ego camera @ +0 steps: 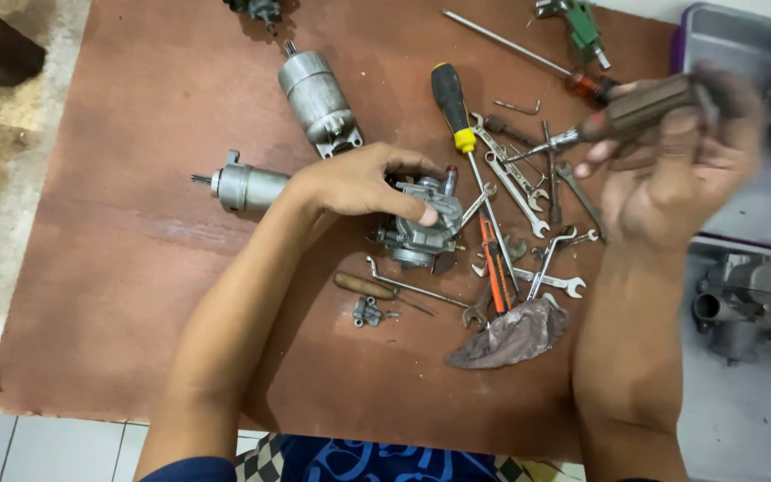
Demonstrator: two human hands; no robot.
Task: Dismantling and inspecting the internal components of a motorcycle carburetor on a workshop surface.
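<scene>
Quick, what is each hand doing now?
Left hand: closed on the carburetor.
Right hand: closed on a brown-handled screwdriver.

Left hand (363, 183) gripped a grey carburetor (417, 223) at the brown bench (136, 268) centre. Right hand (671, 165), at 2 o'clock, held a brown-handled screwdriver (622, 116), blurred. Wrenches (515, 183) lay between them; grey rag (510, 335) at 5 o'clock.
</scene>
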